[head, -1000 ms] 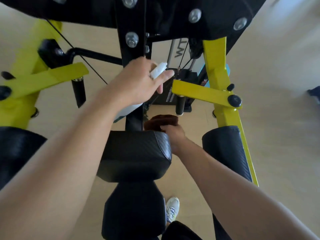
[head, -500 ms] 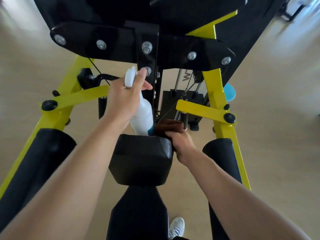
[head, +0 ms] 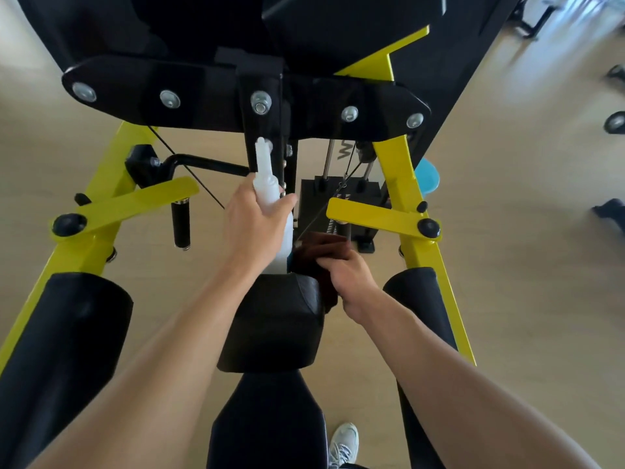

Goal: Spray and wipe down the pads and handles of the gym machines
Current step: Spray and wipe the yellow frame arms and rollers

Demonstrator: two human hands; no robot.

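The right hand (head: 351, 279) pinches the dark brown cloth (head: 316, 253) against the far right edge of the black padded vinyl chest pad (head: 274, 319), while the left hand (head: 252, 228) stays wrapped around the white plastic spray bottle (head: 270, 201); wiping should cover that edge fully, bottle held clear.

Spray bottle (head: 274, 211): raised from tilted, nozzle forward, to upright in the left hand (head: 252, 228), base now at the centre pad (head: 274, 326). Brown cloth (head: 316, 257): moved by the right hand (head: 348, 275) from the pad's far edge onto its right corner.
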